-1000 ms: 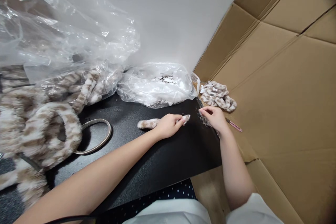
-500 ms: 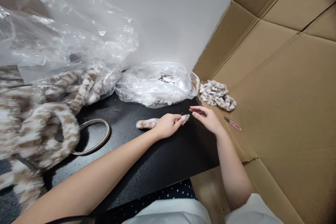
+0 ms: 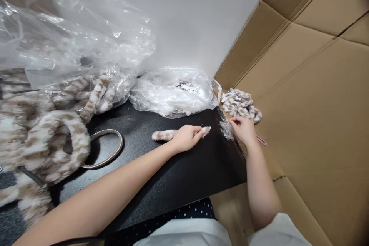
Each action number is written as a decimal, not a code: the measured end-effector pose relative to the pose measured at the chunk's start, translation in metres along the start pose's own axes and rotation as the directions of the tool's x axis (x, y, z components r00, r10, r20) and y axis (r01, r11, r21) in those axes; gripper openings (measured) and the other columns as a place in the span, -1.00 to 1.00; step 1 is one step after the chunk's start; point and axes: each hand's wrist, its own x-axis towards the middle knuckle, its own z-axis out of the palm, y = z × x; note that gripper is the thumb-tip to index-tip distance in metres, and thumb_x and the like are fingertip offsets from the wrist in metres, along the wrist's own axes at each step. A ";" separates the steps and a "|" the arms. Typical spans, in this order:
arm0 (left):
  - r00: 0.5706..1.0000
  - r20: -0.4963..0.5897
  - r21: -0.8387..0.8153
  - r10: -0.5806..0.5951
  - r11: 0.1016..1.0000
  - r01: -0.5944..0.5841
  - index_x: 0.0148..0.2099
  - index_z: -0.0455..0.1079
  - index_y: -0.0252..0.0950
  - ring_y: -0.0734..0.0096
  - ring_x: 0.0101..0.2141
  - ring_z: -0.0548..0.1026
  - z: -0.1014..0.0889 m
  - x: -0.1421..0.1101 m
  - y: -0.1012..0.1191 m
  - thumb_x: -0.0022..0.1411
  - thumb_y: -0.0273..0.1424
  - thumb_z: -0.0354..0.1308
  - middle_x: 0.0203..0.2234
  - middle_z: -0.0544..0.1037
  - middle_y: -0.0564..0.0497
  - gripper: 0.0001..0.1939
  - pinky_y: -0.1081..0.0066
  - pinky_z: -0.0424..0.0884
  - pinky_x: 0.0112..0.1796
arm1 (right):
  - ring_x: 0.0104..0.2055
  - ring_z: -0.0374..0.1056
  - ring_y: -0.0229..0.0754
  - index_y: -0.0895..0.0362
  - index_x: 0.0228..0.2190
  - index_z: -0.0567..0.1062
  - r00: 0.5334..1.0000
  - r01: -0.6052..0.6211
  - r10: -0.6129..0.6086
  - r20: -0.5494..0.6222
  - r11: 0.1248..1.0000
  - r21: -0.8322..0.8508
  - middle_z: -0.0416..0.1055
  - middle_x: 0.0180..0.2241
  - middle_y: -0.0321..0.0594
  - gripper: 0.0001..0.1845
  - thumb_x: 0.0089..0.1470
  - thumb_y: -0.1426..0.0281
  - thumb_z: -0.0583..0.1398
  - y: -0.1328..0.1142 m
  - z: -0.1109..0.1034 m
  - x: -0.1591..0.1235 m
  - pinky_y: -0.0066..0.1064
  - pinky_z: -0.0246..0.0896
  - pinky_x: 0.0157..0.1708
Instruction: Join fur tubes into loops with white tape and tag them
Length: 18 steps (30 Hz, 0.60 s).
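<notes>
My left hand [image 3: 188, 137] is closed round a narrow brown-and-white plush strip [image 3: 162, 135] lying on the black table. One end of the strip pokes out past my fingertips, and the other end lies to the left. At the table's right edge my right hand [image 3: 244, 130] has its thumb and fingers pinched together, beside a small heap of loose fluff [image 3: 226, 129]. What sits in that pinch, if anything, is too small to make out. Partly behind my right hand are pink thread snips [image 3: 261, 140], with only the handle end visible.
Brown-and-white plush loops [image 3: 57, 146] pile up on the left, near a bare grey band ring [image 3: 121, 146]. A large clear plastic bag [image 3: 86, 42] rises behind them. A white plastic bag [image 3: 173, 96] and bundled plush strips [image 3: 240, 103] lie at the back. Cardboard [image 3: 311, 115] walls the right side.
My right hand has moved right and down, from open fingers near the strip's end to a pinch by the fluff heap, which now shows. My left hand stays on the strip.
</notes>
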 end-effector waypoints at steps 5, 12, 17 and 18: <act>1.000 -0.001 -0.025 0.001 1.000 -0.001 -0.41 0.42 -0.28 0.41 -0.52 0.35 0.001 0.001 -0.003 0.33 -0.20 -0.08 -0.58 0.46 0.06 -0.61 0.44 0.09 -0.45 | -0.15 0.45 -0.07 0.09 -0.18 0.56 0.967 0.021 -0.091 0.237 0.960 0.280 0.54 -0.15 -0.11 -0.63 -0.05 0.23 0.26 -0.029 0.021 -0.015 -0.20 0.34 -0.12; 1.000 -0.019 -0.125 -0.012 0.992 0.010 -0.44 0.40 -0.29 0.44 -0.54 0.32 -0.001 -0.002 -0.001 0.30 -0.20 -0.04 -0.60 0.43 0.08 -0.63 0.44 0.10 -0.45 | -0.42 0.50 -0.11 0.16 -0.44 0.56 0.926 -0.147 -0.021 0.376 0.899 0.412 0.56 -0.45 -0.15 -0.57 -0.22 0.06 0.34 -0.038 0.037 -0.018 -0.25 0.45 -0.34; 0.990 -0.105 -0.293 -0.090 0.954 0.055 -0.46 0.32 -0.29 0.46 -0.58 0.27 0.002 0.001 -0.003 0.28 -0.12 -0.05 -0.66 0.32 0.11 -0.60 0.46 0.10 -0.50 | -0.45 0.48 -0.06 0.17 -0.43 0.56 0.987 -0.103 0.068 0.143 0.961 0.257 0.53 -0.48 -0.10 -0.61 -0.12 0.08 0.28 -0.013 0.021 -0.012 -0.18 0.42 -0.36; 0.985 -0.131 -0.340 -0.113 0.938 0.063 -0.44 0.29 -0.28 0.47 -0.60 0.25 0.003 0.002 -0.005 0.29 -0.09 -0.08 -0.67 0.28 0.12 -0.59 0.46 0.10 -0.52 | -0.43 0.47 -0.04 0.16 -0.43 0.57 0.993 -0.086 0.066 0.097 0.973 0.216 0.53 -0.47 -0.08 -0.65 -0.09 0.11 0.26 -0.014 0.022 -0.014 -0.14 0.41 -0.32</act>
